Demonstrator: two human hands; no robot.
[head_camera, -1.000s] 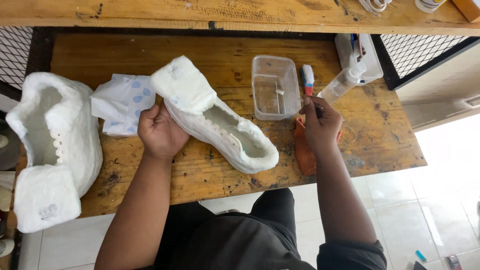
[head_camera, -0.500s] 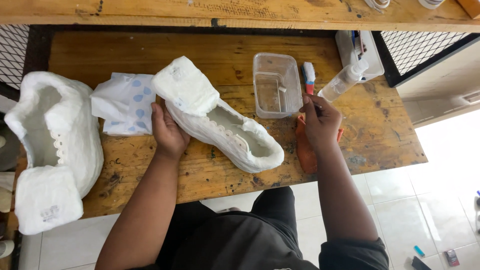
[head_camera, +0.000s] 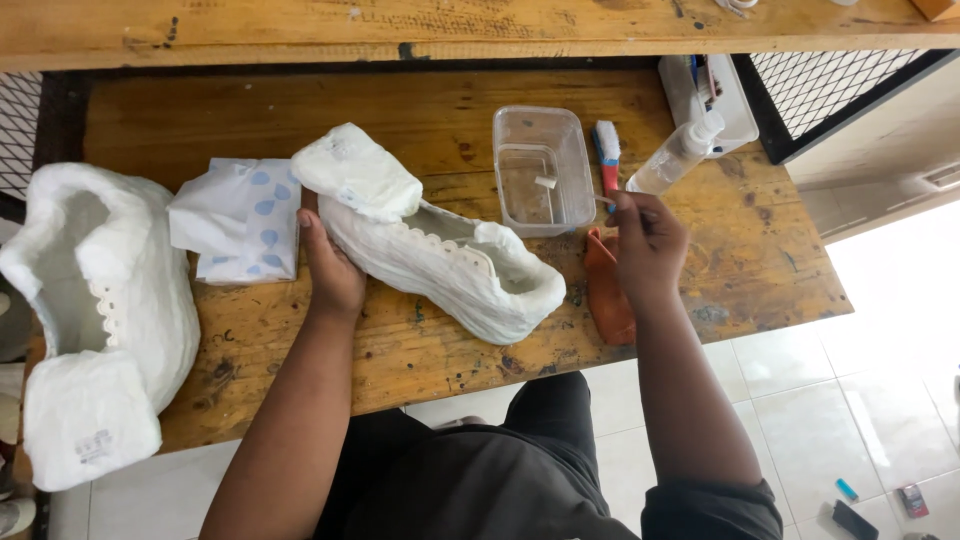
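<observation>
A white shoe wrapped in tissue (head_camera: 440, 250) lies on its side on the wooden table (head_camera: 730, 250). My left hand (head_camera: 330, 270) presses against its heel side and steadies it. My right hand (head_camera: 648, 240) is raised over an orange cloth (head_camera: 607, 295), pinching a thin white stick beside a clear plastic tub (head_camera: 542, 170) that holds a little liquid. A red-handled brush (head_camera: 607, 155) lies right of the tub.
A second tissue-covered white shoe (head_camera: 95, 310) sits at the left edge. A pack of tissues with blue drops (head_camera: 240, 218) lies beside my left hand. A clear spray bottle (head_camera: 680, 155) and a white tray (head_camera: 705, 95) stand at the back right.
My right hand lifted off the orange cloth and moved up toward the tub, now pinching a small stick. My left hand stays against the shoe.
</observation>
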